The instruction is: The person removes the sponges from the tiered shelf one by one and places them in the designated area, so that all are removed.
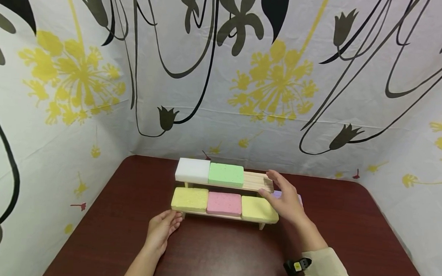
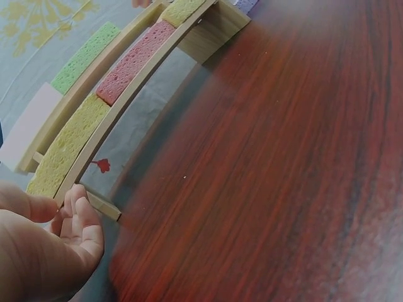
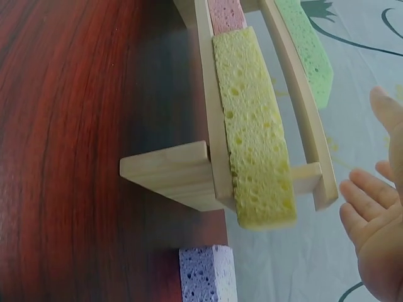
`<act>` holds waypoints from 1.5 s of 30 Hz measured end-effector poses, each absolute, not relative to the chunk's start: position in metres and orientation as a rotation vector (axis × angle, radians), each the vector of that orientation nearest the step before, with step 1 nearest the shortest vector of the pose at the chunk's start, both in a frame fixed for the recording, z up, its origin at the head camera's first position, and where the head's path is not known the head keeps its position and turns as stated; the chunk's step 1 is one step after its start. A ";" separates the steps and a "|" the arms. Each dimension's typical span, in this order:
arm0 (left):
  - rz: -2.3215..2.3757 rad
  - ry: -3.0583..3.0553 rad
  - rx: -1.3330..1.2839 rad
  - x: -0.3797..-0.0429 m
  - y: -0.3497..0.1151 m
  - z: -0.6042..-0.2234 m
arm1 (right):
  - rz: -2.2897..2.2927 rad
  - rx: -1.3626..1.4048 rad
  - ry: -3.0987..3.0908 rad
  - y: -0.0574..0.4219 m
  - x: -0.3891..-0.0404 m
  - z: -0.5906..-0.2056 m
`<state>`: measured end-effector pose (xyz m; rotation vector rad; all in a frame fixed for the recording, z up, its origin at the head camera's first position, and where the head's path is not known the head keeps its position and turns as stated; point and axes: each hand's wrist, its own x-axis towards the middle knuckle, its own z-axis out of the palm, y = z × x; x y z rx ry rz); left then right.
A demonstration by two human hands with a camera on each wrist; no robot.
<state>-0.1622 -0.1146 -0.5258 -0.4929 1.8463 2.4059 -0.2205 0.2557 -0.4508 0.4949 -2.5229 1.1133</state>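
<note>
Rack point(image 1: 255, 181), left end in apparent pinch of left hand point(image 1: 160, 230) (right hand point(image 1: 288, 202), fingers spread, beside opposite end)

yellow rectangular porous sponges point(image 1: 189, 199): 2 | pink rectangular porous sponge point(image 1: 224, 203): 1 | green rectangular porous sponge point(image 1: 226, 174): 1 | purple rectangular porous sponge point(image 3: 204, 277): 1 | white rectangular block point(image 1: 192, 170): 1 | pale wooden two-tier stand point(image 1: 257, 181): 1 | dark red-brown wood-grain surface point(image 1: 220, 249): 1

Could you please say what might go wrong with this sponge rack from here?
The right yellow sponge overhangs its end of the lower shelf, so the right hand could knock it off. The left hand holds the left end of the wooden rack; a tug might tilt it and slide the green sponge.
</note>
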 end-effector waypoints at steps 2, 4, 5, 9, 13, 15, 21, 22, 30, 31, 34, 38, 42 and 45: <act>2.405 1.846 -0.493 -0.162 -0.115 -0.525 | 1.124 0.510 -2.529 0.253 -0.222 -0.451; 2.405 1.847 -0.494 -0.162 -0.115 -0.524 | 1.128 0.524 -2.533 0.251 -0.223 -0.450; 2.404 1.848 -0.494 -0.162 -0.115 -0.524 | 1.131 0.533 -2.536 0.249 -0.224 -0.450; 2.405 1.849 -0.496 -0.162 -0.115 -0.523 | 1.107 0.552 -2.562 0.243 -0.227 -0.450; 2.406 1.850 -0.501 -0.162 -0.116 -0.523 | 1.087 0.570 -2.583 0.237 -0.230 -0.449; 2.407 1.853 -0.499 -0.162 -0.116 -0.523 | 1.085 0.579 -2.583 0.235 -0.232 -0.449; 2.403 1.852 -0.500 -0.162 -0.116 -0.522 | 1.064 0.608 -2.573 0.231 -0.237 -0.450; 2.401 1.852 -0.502 -0.162 -0.116 -0.522 | 1.060 0.612 -2.574 0.230 -0.237 -0.449; 2.396 1.855 -0.485 -0.161 -0.116 -0.523 | 1.037 0.626 -2.587 0.224 -0.240 -0.450; 2.396 1.854 -0.486 -0.161 -0.116 -0.523 | 1.030 0.628 -2.591 0.223 -0.240 -0.450; 2.401 1.850 -0.489 -0.161 -0.116 -0.524 | 1.027 0.632 -2.603 0.220 -0.241 -0.449; 2.404 1.843 -0.489 -0.161 -0.116 -0.524 | 1.026 0.626 -2.622 0.217 -0.241 -0.447; 2.403 1.842 -0.483 -0.160 -0.116 -0.524 | 1.011 0.613 -2.649 0.215 -0.242 -0.449; 2.402 1.845 -0.485 -0.160 -0.116 -0.524 | 1.010 0.619 -2.657 0.213 -0.244 -0.449</act>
